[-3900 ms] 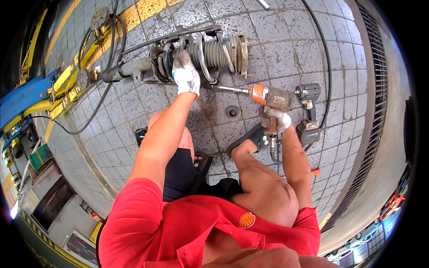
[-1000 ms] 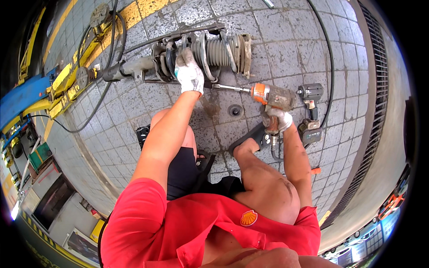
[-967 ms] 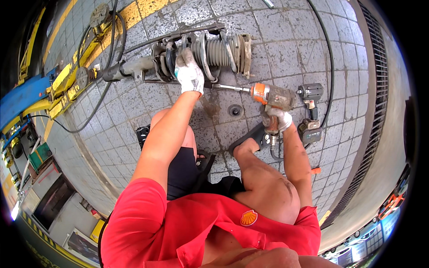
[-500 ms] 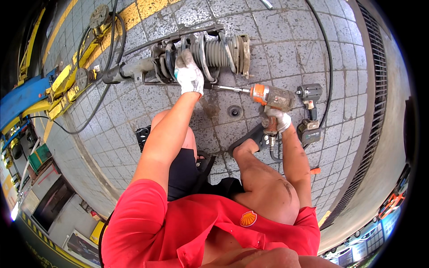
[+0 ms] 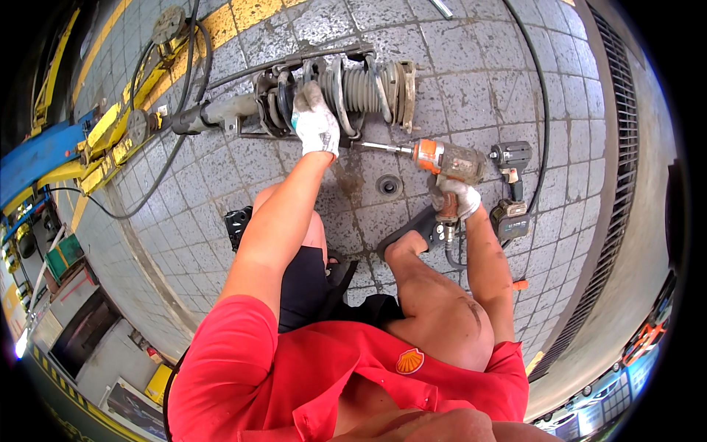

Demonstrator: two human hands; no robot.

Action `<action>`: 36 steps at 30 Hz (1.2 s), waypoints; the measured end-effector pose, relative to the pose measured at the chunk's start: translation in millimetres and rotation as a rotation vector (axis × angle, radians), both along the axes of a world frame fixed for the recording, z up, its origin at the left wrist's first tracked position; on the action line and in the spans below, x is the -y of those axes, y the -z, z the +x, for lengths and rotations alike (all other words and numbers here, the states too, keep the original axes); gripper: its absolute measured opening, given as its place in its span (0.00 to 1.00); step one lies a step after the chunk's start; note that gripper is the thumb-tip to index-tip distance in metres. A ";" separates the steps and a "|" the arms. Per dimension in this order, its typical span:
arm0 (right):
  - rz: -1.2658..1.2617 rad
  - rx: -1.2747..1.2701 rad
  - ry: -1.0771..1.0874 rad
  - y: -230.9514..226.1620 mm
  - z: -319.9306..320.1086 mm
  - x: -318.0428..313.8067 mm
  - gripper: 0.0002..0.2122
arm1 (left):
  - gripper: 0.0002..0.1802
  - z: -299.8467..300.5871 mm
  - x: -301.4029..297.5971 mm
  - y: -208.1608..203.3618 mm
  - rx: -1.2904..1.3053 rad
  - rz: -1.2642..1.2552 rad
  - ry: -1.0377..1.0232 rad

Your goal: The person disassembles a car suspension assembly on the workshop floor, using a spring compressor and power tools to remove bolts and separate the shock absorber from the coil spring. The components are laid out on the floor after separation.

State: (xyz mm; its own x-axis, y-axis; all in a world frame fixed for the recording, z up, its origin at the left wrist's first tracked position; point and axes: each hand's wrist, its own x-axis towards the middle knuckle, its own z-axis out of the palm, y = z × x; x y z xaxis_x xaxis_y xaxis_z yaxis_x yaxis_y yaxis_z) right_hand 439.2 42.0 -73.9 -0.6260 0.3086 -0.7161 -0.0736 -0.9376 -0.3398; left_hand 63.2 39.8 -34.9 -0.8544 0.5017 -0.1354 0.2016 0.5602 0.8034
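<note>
A coil spring strut (image 5: 368,92) lies sideways on the tiled floor, its grey ribbed boot inside the coils. One spring compressor rod (image 5: 309,53) runs along its far side. My left hand (image 5: 317,127), in a whitish, grimy glove, is closed on the strut's near middle; its fingertips are partly hidden among the coils. My gloved right hand (image 5: 462,199) grips the handle of an orange and grey air impact wrench (image 5: 458,162). The wrench's long shiny shaft (image 5: 383,147) points left, its tip close to the strut's near side. Whether the tip touches anything I cannot tell.
A cordless impact wrench (image 5: 511,184) lies right of my right hand. A black hose (image 5: 541,88) curves beyond it. Between my feet and the strut is a round floor fitting (image 5: 389,186). A yellow and blue lift arm (image 5: 96,151) reaches in at left; a drain grate (image 5: 622,125) runs along the right.
The whole scene has shifted slightly rightward and down in view. Both hands keep their holds on the strut and the air impact wrench.
</note>
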 end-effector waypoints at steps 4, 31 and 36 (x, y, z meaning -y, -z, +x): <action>-0.003 -0.044 0.012 7.9 1.9 3.2 0.17 | 0.37 0.4 -0.4 1.3 0.007 -0.011 -0.022; 0.200 0.692 -0.110 11.1 92.8 -0.4 0.25 | 0.38 -8.7 -0.7 -20.3 -0.036 -0.134 0.213; 0.870 1.239 -0.994 -33.2 78.4 -15.3 0.32 | 0.39 -24.5 0.9 -30.7 -0.056 -0.244 0.307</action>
State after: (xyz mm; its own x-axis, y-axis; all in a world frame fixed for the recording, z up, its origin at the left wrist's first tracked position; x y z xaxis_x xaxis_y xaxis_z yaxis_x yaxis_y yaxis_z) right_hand 517.6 57.3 -40.7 -0.0779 0.6934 -0.7163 0.9926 -0.0128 -0.1204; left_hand 38.6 38.9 -4.2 -0.6791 0.6939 -0.2395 0.4295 0.6402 0.6370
